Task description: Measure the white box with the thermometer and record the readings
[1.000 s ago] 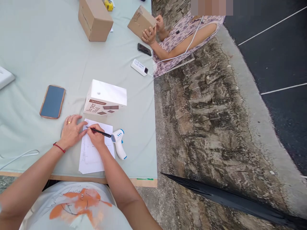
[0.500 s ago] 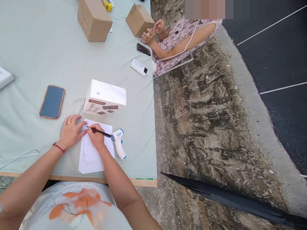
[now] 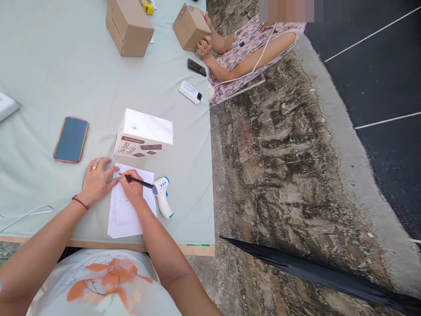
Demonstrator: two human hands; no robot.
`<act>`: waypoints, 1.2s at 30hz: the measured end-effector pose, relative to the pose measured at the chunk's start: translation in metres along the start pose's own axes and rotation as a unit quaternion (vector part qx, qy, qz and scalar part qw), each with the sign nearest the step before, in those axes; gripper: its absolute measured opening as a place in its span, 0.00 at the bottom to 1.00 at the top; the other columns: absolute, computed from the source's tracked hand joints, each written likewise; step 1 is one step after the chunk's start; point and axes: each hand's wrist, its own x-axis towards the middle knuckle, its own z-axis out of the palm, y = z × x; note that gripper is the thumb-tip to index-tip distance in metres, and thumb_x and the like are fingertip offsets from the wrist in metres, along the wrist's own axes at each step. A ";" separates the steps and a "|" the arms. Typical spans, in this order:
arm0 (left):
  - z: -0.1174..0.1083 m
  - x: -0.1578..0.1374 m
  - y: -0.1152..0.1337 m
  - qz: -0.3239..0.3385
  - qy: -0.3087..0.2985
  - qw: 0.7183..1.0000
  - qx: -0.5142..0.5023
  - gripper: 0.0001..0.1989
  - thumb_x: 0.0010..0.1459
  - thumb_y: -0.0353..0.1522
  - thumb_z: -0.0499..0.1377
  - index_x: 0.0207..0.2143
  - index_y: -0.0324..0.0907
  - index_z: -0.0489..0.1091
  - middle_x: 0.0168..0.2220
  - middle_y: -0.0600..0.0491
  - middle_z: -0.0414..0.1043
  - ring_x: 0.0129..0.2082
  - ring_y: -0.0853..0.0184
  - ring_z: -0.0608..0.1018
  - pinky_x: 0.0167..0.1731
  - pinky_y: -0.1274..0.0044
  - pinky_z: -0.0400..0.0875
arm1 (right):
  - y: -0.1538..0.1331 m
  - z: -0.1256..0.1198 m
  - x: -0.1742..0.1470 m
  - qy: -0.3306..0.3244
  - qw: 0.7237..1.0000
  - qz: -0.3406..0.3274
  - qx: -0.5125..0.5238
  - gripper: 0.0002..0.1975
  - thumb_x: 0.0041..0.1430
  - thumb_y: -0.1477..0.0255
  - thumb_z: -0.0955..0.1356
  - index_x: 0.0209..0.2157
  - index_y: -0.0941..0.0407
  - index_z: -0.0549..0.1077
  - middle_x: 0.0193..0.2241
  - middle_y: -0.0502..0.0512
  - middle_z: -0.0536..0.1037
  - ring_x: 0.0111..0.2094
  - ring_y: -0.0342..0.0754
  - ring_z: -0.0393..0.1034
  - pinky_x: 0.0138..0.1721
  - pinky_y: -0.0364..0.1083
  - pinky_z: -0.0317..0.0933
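Observation:
My right hand (image 3: 132, 186) is closed around a black pen (image 3: 140, 180), its tip near the upper left of a stack of lined paper (image 3: 126, 219) that bears handwriting. Spread beside the sheets, my left hand (image 3: 97, 177) rests on the cloth, with thumb and forefinger reaching the paper's left edge. To the right of the paper lies a white and blue infrared thermometer (image 3: 162, 197), close to the pen's back end. Just beyond the paper stands a white and brown "Super Meal" box (image 3: 144, 131).
A phone (image 3: 71, 139) lies left of the box. Farther off are a cardboard box (image 3: 130, 30), a yellow tape measure (image 3: 148, 6), a black device (image 3: 196, 67) and a white cabled device (image 3: 190, 92). Another person's hands (image 3: 204, 46) touch a smaller cardboard box (image 3: 190, 28) at the table's right edge.
The other person's hands have moved onto the smaller cardboard box; before, they were raised beside it. My hands and the pen have hardly moved.

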 end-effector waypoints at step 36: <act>0.000 0.000 0.000 -0.005 -0.003 1.000 -0.008 0.14 0.66 0.39 0.57 0.47 0.44 0.76 0.55 0.42 0.65 0.56 0.50 0.67 0.59 0.55 0.60 | -0.004 -0.002 0.000 0.015 1.000 0.012 -0.009 0.13 0.53 0.60 0.63 0.27 0.55 0.66 0.24 0.50 0.69 0.26 0.46 0.63 0.31 0.45 0.63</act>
